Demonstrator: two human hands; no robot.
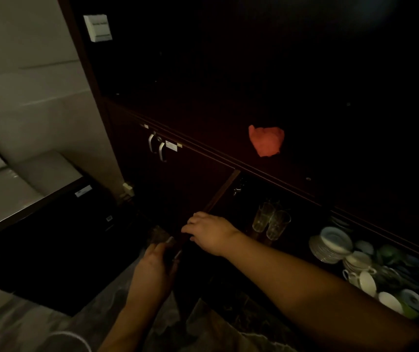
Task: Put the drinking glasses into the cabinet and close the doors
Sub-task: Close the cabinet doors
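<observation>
Two clear drinking glasses (261, 216) (278, 224) stand side by side inside the open lower cabinet (231, 185). The open cabinet door (190, 252) is very dark and hard to make out. My left hand (152, 265) is curled around the door's metal handle (174, 246), whose ends glint. My right hand (208, 231) reaches across with its fingers spread over the door's upper edge, just left of the glasses and not touching them. A blurred brownish patch (158, 235) above my left hand cannot be identified.
Stacked white plates (327, 246), cups and bowls (367, 280) fill the cabinet's right side. A red cloth (266, 141) lies on the dark counter. The neighbouring doors with two handles (156, 146) are closed. A black box-like unit (51, 237) stands at the left.
</observation>
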